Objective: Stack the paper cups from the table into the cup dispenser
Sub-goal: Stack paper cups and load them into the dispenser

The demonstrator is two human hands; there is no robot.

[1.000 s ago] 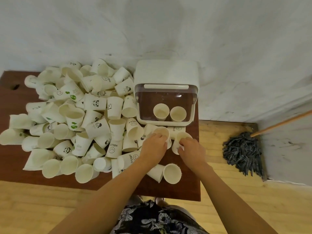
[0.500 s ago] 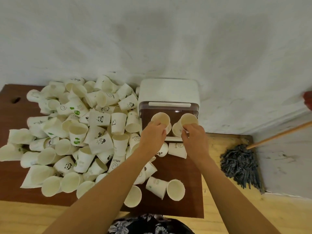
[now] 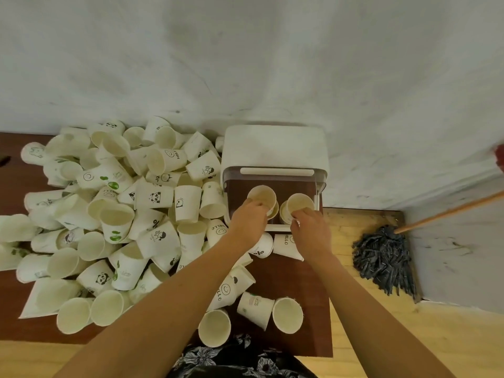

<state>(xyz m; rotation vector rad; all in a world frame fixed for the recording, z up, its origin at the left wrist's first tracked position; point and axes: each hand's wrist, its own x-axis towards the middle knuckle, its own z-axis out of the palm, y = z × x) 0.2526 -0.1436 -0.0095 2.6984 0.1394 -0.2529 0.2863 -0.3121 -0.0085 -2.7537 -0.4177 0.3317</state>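
Our left hand (image 3: 249, 219) and right hand (image 3: 309, 227) each grip a paper cup (rims up) (image 3: 262, 196) inside the cup dispenser (image 3: 275, 148).

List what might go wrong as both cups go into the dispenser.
1. The left hand and right hand each hold a cup at the dispenser opening; a tilted cup might jam on the cup already inside instead of nesting.
2. The forearms cross loose cups near the table edge; a sweep could knock some off.

Both bare forearms extended forward, side by side. Left hand (image 3: 249, 218) knuckles up, fingers curled in pinch grip. Right hand (image 3: 309, 226) same.
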